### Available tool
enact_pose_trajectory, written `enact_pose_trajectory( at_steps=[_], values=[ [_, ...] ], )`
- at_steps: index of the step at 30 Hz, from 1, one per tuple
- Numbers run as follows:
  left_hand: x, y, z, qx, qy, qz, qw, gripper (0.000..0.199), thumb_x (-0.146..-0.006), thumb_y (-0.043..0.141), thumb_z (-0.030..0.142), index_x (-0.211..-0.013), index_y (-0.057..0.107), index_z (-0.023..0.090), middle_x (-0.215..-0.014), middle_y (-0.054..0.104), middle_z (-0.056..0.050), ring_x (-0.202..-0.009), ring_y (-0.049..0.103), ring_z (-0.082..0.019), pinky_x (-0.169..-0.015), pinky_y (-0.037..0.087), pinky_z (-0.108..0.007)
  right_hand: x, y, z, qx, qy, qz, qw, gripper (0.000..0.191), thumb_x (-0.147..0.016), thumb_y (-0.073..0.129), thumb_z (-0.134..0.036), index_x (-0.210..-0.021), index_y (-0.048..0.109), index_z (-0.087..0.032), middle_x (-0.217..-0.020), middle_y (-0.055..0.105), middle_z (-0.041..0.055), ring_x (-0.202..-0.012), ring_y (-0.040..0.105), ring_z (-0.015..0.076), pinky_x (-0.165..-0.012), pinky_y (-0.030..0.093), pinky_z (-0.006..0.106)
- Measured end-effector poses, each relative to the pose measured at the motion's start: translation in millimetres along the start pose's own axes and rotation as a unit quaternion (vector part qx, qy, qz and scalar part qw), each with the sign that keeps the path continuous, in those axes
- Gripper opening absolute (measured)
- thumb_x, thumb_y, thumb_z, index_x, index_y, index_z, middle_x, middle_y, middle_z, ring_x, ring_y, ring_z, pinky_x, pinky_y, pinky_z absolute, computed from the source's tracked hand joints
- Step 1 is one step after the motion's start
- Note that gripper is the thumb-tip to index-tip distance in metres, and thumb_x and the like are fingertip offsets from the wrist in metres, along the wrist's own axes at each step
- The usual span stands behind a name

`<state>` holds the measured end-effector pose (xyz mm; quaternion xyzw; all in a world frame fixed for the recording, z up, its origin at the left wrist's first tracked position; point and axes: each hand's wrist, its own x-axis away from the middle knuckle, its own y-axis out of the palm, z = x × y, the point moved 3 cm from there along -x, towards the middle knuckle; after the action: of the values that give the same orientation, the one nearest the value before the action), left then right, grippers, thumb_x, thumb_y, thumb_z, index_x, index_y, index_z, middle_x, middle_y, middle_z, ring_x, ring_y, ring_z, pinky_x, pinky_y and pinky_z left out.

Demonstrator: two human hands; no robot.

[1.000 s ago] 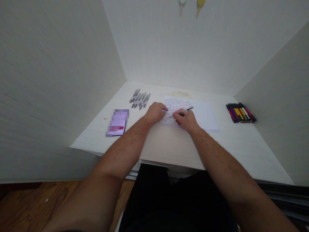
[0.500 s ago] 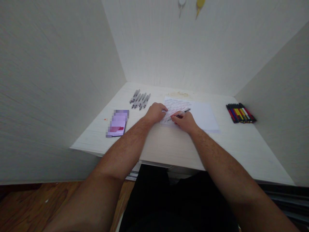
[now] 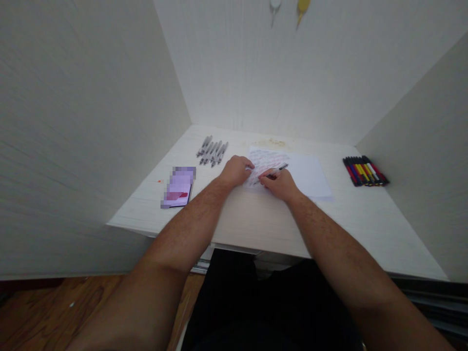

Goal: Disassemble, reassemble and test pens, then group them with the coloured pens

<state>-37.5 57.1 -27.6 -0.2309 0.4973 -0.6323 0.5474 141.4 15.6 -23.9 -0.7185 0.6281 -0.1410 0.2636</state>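
Note:
On the white desk lies a sheet of white paper (image 3: 309, 173), its left half covered with rows of handwriting. My right hand (image 3: 281, 184) is closed around a pen (image 3: 281, 168), whose tip end is low over the written half. The pen is tilted, with its dark rear end pointing up and right. My left hand (image 3: 236, 170) rests at the paper's left edge, palm down, its fingers stretched toward the writing. The writing itself is too small to read.
Several clear pens (image 3: 212, 152) lie in a group at the left back. A phone (image 3: 179, 187) with a lit, blurred screen lies left of my forearm. Several coloured markers (image 3: 364, 171) are lined up by the right panel. Two hooks, one yellow (image 3: 302, 7), hang on the back wall.
Almost nothing differs. Both hands and the pen stay in about the same place on the paper; the whole view has shifted very slightly.

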Motion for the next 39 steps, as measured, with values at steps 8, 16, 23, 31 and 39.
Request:
enact_pose_trajectory(
  at_steps=[8,16,23,31,39],
  values=[
    [0.2,0.4,-0.2,0.010,-0.009,-0.001,1.000,0.027,-0.076,0.062,0.021,-0.098,0.078,0.021,-0.109,0.074,-0.004,-0.108,0.063,-0.021,-0.103,0.046,-0.031,-5.6,-3.5,8.1,0.021,0.022,0.074,0.997,0.027,-0.074,0.059,-0.038,-0.064,0.069,-0.015,-0.052,0.059,0.0026,-0.055,0.056,0.0150,-0.048,0.034,0.024],
    [0.9,-1.2,1.2,0.012,-0.003,0.001,1.000,0.026,-0.076,0.062,0.019,-0.097,0.078,0.020,-0.108,0.074,-0.005,-0.107,0.063,-0.021,-0.102,0.046,-0.032,-6.4,-2.7,11.9,0.006,0.031,0.073,0.997,0.026,-0.073,0.060,-0.038,-0.067,0.071,-0.015,-0.055,0.062,0.0031,-0.053,0.056,0.0145,-0.048,0.036,0.024],
    [0.8,-0.2,-0.7,0.025,-0.006,0.004,1.000,0.026,-0.075,0.063,0.017,-0.097,0.078,0.021,-0.107,0.074,-0.005,-0.105,0.064,-0.020,-0.100,0.047,-0.031,-1.4,-0.6,3.9,-0.023,0.009,0.021,0.999,0.027,-0.072,0.063,-0.039,-0.069,0.072,-0.014,-0.058,0.064,0.0028,-0.052,0.054,0.0130,-0.050,0.038,0.024],
    [0.4,0.3,-1.1,0.022,-0.007,0.007,1.000,0.026,-0.075,0.063,0.018,-0.096,0.078,0.021,-0.107,0.074,-0.006,-0.105,0.064,-0.021,-0.100,0.047,-0.033,-5.2,-6.5,4.6,0.037,0.030,0.102,0.994,0.025,-0.073,0.057,-0.035,-0.059,0.065,-0.016,-0.052,0.060,0.0033,-0.056,0.058,0.0165,-0.049,0.036,0.024],
    [1.2,-0.7,-0.2,0.015,-0.005,0.005,1.000,0.026,-0.076,0.062,0.020,-0.097,0.078,0.021,-0.109,0.074,-0.006,-0.106,0.064,-0.022,-0.101,0.047,-0.033,-7.0,-5.0,10.0,0.019,0.026,0.097,0.995,0.026,-0.073,0.058,-0.037,-0.061,0.067,-0.016,-0.053,0.061,0.0034,-0.055,0.059,0.0164,-0.048,0.037,0.024]
  ],
)
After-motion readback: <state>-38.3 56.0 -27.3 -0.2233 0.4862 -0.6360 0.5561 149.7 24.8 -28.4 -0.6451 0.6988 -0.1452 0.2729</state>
